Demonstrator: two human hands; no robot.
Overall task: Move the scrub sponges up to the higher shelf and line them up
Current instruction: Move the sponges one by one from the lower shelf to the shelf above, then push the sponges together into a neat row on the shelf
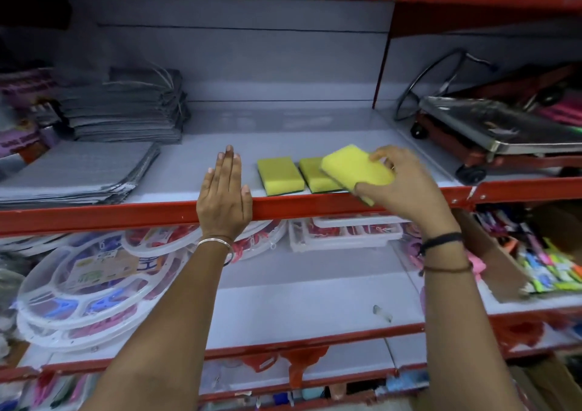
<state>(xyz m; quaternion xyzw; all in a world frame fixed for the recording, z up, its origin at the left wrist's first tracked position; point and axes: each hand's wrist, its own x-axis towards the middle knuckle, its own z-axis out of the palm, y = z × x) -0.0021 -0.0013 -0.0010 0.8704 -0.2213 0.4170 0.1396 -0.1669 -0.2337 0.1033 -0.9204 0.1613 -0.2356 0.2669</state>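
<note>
Two yellow scrub sponges with green undersides lie side by side near the front of the higher shelf [283, 127]: the left sponge [279, 175] and the middle sponge [315, 175]. My right hand [406, 187] holds a third yellow sponge [357, 169] tilted above the shelf's red front edge, overlapping the middle sponge's right part. My left hand [224, 194] rests flat on the red edge, fingers straight and together, just left of the sponges and holding nothing.
Stacks of grey cloths [126, 111] fill the higher shelf's left side. A red trolley with a metal plate [491, 133] sits at the right. On the lower shelf [299, 303] are round plastic clip hangers [85, 284], clear boxes [346, 234] and coloured pens [548, 265].
</note>
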